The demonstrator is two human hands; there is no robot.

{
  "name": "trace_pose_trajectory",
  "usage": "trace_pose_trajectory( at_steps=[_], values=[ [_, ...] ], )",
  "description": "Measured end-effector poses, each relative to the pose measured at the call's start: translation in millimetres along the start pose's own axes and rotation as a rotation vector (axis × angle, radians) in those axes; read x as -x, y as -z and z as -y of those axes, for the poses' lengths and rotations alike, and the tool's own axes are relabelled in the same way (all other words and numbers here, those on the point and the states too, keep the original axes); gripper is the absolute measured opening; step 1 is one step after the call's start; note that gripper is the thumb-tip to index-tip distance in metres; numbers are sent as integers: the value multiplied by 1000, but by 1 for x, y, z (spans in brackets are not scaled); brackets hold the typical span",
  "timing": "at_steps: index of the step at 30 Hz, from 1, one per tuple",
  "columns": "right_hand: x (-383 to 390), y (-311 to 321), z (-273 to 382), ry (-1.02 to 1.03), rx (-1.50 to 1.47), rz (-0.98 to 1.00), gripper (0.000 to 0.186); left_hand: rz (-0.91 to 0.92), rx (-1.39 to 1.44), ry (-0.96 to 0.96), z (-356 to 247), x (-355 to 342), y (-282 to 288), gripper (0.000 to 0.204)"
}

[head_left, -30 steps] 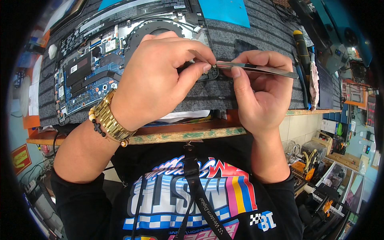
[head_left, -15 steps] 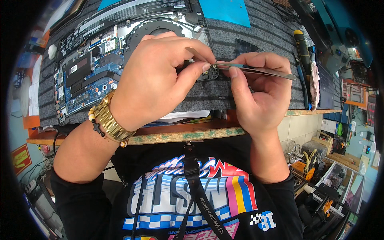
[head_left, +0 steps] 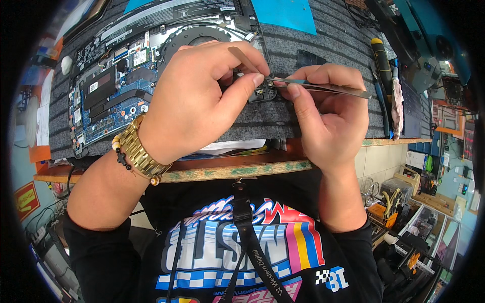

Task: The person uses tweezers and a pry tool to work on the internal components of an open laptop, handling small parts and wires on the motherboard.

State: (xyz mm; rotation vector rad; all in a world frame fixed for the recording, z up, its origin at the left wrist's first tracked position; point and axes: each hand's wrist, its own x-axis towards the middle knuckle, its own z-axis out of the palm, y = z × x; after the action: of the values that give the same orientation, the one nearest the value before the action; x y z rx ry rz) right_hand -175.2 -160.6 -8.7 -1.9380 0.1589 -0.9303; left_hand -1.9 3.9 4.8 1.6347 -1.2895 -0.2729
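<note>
An opened laptop base (head_left: pixel 110 115) lies on the mat, showing its blue circuit board, black battery (head_left: pixel 164 21) and round fan (head_left: pixel 188 36). My left hand (head_left: pixel 194 88) reaches over the fan and covers part of it. Between its thumb and forefinger is a thin flat metal strip (head_left: pixel 241 58), its lower end hidden by the fingers. My right hand (head_left: pixel 333 108) pinches metal tweezers (head_left: pixel 353 91) held nearly level. Their tips are at the laptop's near right corner (head_left: pixel 263 94), close to my left fingertips. Whether the tips grip anything is too small to tell.
A ribbed grey mat (head_left: pixel 283 118) covers the wooden bench, whose worn edge (head_left: pixel 242 172) runs before me. A blue sheet (head_left: pixel 285 15) lies beyond the laptop. At right are a yellow-and-black screwdriver (head_left: pixel 382 63) and a crumpled cloth (head_left: pixel 398 108). A small dark piece (head_left: pixel 309 58) rests behind my right hand.
The metal strip in my left hand has tilted more upright, and its upper end has swung up and left. The tweezers have shifted slightly left; the laptop stays in place.
</note>
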Motion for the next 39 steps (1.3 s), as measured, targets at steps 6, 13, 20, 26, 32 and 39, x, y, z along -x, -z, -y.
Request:
trace_pose_trajectory(
  at_steps=[6, 13, 20, 26, 32, 39],
  values=[
    [-4, 5, -2, -86, -42, 37, 29, -8, 58, -18, 3, -1, -2, 11],
    [-8, 5, 2, -118, -29, 45, 28, -27, 54, -46, 3, 0, -2, 9],
    [-9, 3, 3, -103, -48, 39, 28, -35, 49, -45, 2, -1, -2, 8],
    [-7, 3, 1, -118, -44, 26, 26, -11, -8, -52, 4, -2, -2, 8],
    [-5, 1, 3, -88, 13, 19, 24, -5, -48, -77, 5, -3, -1, 8],
    [-5, 2, 1, -60, 18, 34, 24, -14, -148, -178, 8, -3, -2, 10]
  ],
)
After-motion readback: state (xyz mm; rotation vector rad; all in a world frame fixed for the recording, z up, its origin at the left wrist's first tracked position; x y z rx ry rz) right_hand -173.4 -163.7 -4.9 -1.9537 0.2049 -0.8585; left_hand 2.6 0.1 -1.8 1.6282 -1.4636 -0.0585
